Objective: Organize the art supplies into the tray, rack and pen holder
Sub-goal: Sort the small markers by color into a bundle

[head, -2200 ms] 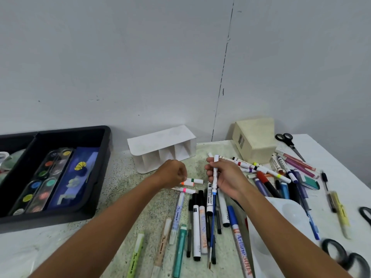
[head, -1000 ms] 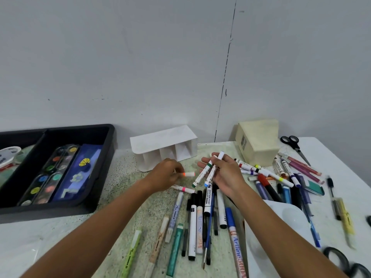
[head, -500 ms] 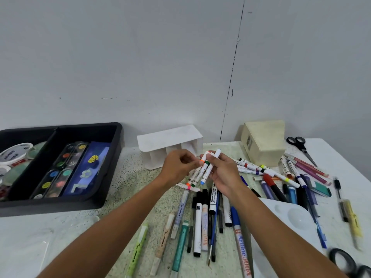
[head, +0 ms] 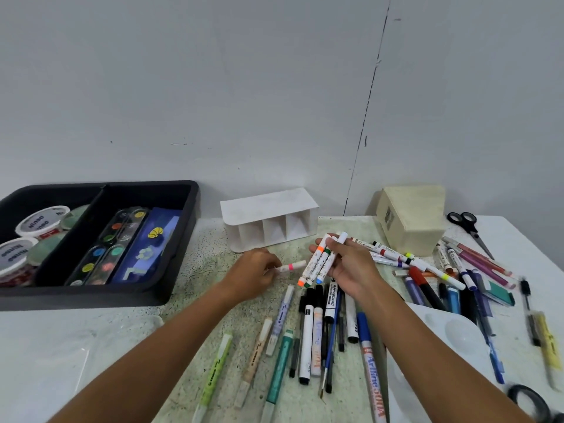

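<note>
My right hand holds three white markers with orange, green and blue bands, tilted above the table. My left hand pinches a white marker with a pink band just left of them. A white rack with three open slots lies on its side behind my hands. The cream pen holder lies tipped at the back right. A black tray at the left holds paint palettes and tape rolls. Several pens and markers lie in front of my hands.
More markers are heaped at the right near black scissors. A white paint palette sits at the lower right beside a yellow highlighter. The wall rises close behind the table.
My left hand handed the orange-banded marker to my right hand, then dropped to the table and picked up the pink-banded marker. The bundle in my right hand grew from one marker to three.
</note>
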`<move>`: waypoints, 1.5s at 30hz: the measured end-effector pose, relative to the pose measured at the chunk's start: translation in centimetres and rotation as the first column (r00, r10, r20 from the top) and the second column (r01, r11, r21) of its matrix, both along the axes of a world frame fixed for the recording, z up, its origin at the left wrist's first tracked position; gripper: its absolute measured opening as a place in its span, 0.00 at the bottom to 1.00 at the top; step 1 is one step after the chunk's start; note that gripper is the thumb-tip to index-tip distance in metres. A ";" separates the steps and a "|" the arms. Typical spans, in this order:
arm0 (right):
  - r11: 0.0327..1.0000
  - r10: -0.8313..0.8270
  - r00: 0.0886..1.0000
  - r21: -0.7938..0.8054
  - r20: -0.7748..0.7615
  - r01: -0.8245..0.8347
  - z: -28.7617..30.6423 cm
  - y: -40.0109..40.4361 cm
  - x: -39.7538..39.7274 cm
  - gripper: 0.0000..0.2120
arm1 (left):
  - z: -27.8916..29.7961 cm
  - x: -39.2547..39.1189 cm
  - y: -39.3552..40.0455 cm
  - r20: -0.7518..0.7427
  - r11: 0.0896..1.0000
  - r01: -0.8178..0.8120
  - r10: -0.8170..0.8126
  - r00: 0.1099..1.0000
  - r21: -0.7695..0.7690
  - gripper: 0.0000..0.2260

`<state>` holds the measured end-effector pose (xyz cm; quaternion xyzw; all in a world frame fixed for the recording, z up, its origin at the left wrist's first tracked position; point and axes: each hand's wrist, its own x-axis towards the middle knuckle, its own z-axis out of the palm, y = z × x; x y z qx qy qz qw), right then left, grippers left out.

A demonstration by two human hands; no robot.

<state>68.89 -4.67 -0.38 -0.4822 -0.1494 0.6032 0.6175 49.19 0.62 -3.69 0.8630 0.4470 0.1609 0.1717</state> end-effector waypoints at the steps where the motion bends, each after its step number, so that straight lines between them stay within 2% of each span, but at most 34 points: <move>1: 1.000 0.015 1.000 0.000 -0.001 -0.015 0.1 0.0 0.0 0.04 | 0.3 -0.1 -0.3 0.060 0.999 -0.042 0.043 0.997 -0.027 0.07; 4: 0.998 0.070 0.997 -0.007 0.022 -0.070 0.1 -0.1 -0.5 0.05 | 0.8 -0.9 -1.8 0.198 0.986 -0.122 0.143 0.970 -0.111 0.06; 9: 0.979 0.206 0.976 -0.005 0.071 -0.206 0.0 -0.3 -3.2 0.05 | 1.2 -3.8 -5.1 0.283 0.962 -0.208 0.252 0.925 -0.174 0.08; 15: 0.910 0.412 0.902 -0.008 0.127 -0.414 0.3 -1.2 -8.9 0.06 | 2.1 -9.2 -10.1 0.372 0.909 -0.310 0.399 0.838 -0.279 0.22; 20: 0.844 0.533 0.835 -0.012 0.134 -0.537 0.5 -2.3 -14.2 0.05 | 2.4 -14.4 -13.2 0.422 0.864 -0.360 0.489 0.763 -0.351 0.26; 25: 0.798 0.598 0.789 -0.017 0.139 -0.602 0.0 -3.3 -18.7 0.04 | 2.3 -19.2 -15.0 0.407 0.845 -0.369 0.516 0.754 -0.387 0.30; 32: 0.791 0.610 0.781 -0.038 0.132 -0.611 -0.5 -4.7 -24.0 0.05 | 2.5 -25.3 -16.3 0.371 0.816 -0.369 0.543 0.753 -0.445 0.26; 37: 0.791 0.611 0.781 -0.043 0.128 -0.611 -0.7 -5.3 -27.7 0.05 | 2.8 -30.5 -16.6 0.316 0.766 -0.372 0.580 0.751 -0.524 0.32; 41: 0.791 0.611 0.781 -0.059 0.126 -0.609 -1.1 -5.7 -30.5 0.06 | 2.8 -34.1 -16.2 0.259 0.714 -0.370 0.605 0.753 -0.594 0.30; 45: 0.792 0.610 0.784 -0.059 0.113 -0.608 -1.1 -5.9 -32.7 0.06 | 2.6 -36.4 -15.4 0.208 0.714 -0.381 0.588 0.782 -0.587 0.28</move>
